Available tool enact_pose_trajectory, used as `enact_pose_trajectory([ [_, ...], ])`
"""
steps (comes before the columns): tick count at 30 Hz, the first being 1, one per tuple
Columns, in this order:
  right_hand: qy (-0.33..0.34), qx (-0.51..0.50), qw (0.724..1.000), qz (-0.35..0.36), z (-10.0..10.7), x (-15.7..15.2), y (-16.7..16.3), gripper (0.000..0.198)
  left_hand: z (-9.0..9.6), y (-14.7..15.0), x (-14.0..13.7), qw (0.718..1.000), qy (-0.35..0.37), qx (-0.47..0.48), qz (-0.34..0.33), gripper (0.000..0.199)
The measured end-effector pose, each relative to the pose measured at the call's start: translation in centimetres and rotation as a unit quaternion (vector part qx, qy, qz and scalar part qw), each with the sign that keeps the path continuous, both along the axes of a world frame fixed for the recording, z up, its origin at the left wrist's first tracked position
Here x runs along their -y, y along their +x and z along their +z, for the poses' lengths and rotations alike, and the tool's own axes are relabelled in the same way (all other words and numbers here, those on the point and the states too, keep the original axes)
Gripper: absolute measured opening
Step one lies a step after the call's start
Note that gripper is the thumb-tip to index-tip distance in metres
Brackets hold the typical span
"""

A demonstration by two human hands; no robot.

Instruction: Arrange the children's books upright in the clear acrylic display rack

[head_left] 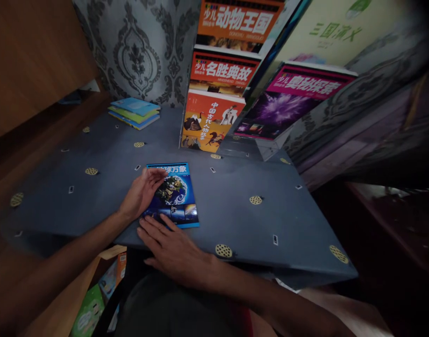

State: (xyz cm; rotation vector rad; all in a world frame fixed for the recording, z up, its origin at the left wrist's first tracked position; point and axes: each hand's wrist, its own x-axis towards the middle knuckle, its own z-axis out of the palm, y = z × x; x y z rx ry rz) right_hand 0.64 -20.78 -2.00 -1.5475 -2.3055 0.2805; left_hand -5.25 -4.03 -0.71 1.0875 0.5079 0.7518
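Note:
A blue book (pixel 175 187) with an earth on its cover lies flat near the table's front edge. My left hand (pixel 141 191) is over the book's upper left side, fingers stretched out and partly covering the title. At the lower left corner, my right hand (pixel 174 248) lies across the front edge with its fingers extended and slightly spread, their tips on or just over the cover. Neither hand grips anything. The frame does not settle how firmly the left palm touches the book.
Orange-covered books (pixel 214 119) stand stacked upright at the back, beside a purple book (pixel 280 100) on a clear stand (pixel 270 145). Several thin books (pixel 135 112) lie piled at the back left. Below the table, a box (pixel 72 292) holds more books. Patterned cloth covers the table (pixel 235 220).

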Motion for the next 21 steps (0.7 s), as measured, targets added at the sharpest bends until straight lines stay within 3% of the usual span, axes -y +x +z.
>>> enact_pose_trajectory([
  [5,-0.025,-0.010,0.998,-0.051,0.1,2.2,3.0,0.065,-0.3,0.2,0.2,1.000,0.004,0.022,0.000,0.041],
  [9,-0.040,-0.017,0.993,-0.112,0.9,2.8,5.9,0.061,-0.4,-0.1,0.3,0.998,0.064,0.017,0.013,0.035],
  [13,-0.048,-0.044,0.981,-0.184,0.8,1.0,8.3,0.059,-0.2,-1.6,0.2,0.971,0.185,-0.126,0.080,0.025],
  [15,-0.040,-0.063,0.975,-0.209,0.3,-0.2,8.9,0.060,-0.3,-2.5,0.0,0.954,0.209,-0.185,0.111,0.027],
  [17,-0.027,-0.074,0.973,-0.217,-0.3,-1.2,9.2,0.061,-0.3,-3.2,-0.2,0.960,0.171,-0.182,0.130,0.030],
  [21,-0.007,-0.076,0.972,-0.224,-1.3,-2.2,8.8,0.062,0.7,-3.6,-1.2,0.980,-0.012,-0.127,0.150,0.024],
])
